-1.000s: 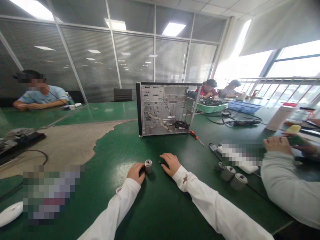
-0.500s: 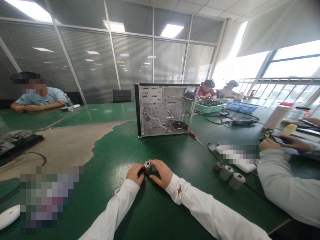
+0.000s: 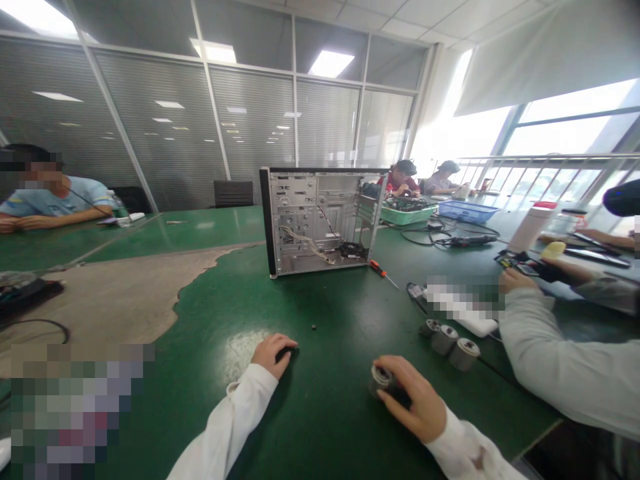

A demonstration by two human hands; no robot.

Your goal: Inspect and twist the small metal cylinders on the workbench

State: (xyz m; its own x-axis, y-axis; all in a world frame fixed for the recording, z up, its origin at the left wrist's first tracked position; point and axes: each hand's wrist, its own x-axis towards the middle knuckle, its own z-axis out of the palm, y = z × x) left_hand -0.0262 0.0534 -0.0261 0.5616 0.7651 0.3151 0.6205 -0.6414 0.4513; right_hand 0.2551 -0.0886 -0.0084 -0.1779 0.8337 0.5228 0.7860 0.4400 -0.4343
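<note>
My right hand grips a short metal cylinder with a ringed top, upright at the table surface, thumb and fingers around its side. My left hand rests on the green table, fingers curved and thumb apart, with nothing seen in it. A tiny dark piece lies just beyond my left hand, too small to name. Several similar metal parts stand in a row to the right of my right hand: a small one, a middle one and a larger one.
An opened computer case stands ahead, with an orange-handled screwdriver by its corner. A white power strip lies at right, near a co-worker's sleeve. Green and blue baskets stand farther back.
My right hand has carried the metal cylinder right, away from my left hand, which stays about in place. The tiny dark piece now shows on the table. The view has turned slightly right.
</note>
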